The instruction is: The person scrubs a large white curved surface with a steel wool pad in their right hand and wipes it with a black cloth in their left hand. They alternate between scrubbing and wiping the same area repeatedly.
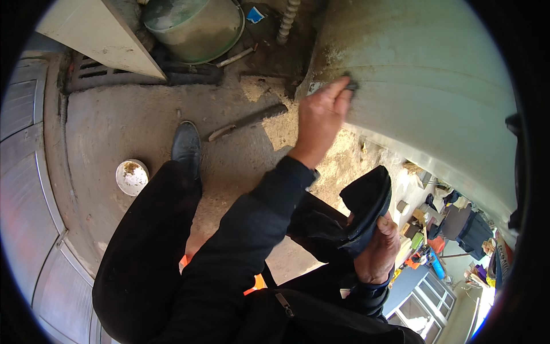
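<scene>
My left hand (320,114) reaches up and forward, a small dark object (351,84) pinched at its fingertips beside a large pale green curved surface (421,94). Motion blurs the fingertips and the object, and whether they touch the surface is unclear. Lower right, my right hand (378,251) grips a black folded item (367,193), cloth or leather, with the thumb on its edge. Its exact kind cannot be told, and dark clothing partly merges with it. My black shoe (187,144) rests on the floor at left of centre.
A stained white bowl (132,177) stands on the floor near my knee. A dark bar (249,122) lies ahead of my shoe. Further forward are a round greenish tub (195,32), a pale board (103,36) and a floor grate (92,69). Assorted clutter (429,241) fills the right side.
</scene>
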A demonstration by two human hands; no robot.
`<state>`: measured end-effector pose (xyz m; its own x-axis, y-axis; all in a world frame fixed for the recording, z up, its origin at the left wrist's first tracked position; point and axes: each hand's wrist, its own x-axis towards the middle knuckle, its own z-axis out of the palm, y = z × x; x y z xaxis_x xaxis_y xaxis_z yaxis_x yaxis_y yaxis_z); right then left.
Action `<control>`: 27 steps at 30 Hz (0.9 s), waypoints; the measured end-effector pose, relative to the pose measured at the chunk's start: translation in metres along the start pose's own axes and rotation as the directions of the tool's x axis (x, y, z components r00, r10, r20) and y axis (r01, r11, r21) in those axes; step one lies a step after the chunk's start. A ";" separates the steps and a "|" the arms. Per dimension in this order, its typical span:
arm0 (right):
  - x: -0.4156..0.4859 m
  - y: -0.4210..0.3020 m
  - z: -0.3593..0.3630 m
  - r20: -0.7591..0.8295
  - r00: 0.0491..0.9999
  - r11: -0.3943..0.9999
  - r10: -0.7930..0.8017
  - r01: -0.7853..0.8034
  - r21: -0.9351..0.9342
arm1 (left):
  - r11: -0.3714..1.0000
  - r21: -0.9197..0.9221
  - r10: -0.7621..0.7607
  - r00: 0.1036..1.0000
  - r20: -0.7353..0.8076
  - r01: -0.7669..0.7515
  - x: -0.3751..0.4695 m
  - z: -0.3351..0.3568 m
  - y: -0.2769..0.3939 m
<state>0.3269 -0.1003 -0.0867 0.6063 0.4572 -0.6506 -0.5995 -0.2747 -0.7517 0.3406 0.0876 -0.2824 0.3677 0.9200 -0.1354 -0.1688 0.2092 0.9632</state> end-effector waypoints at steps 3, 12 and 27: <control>-0.001 0.000 -0.002 0.001 1.000 1.000 -0.009 0.009 -0.020 | 0.983 -0.089 -0.168 0.984 -0.061 0.163 0.024 -0.017 -0.011; 0.000 0.004 -0.002 -0.087 0.996 0.999 -0.034 0.031 -0.032 | 0.986 -0.149 0.089 0.995 0.055 -0.080 -0.008 -0.003 -0.013; 0.007 -0.002 0.007 -0.027 1.000 1.000 -0.011 0.011 -0.001 | 0.971 -0.033 -0.232 0.963 0.135 0.238 0.025 -0.016 -0.058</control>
<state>0.3286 -0.0913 -0.0889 0.6268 0.4377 -0.6446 -0.5922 -0.2701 -0.7592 0.3448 0.1033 -0.3455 0.5167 0.7932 -0.3222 -0.1064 0.4329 0.8952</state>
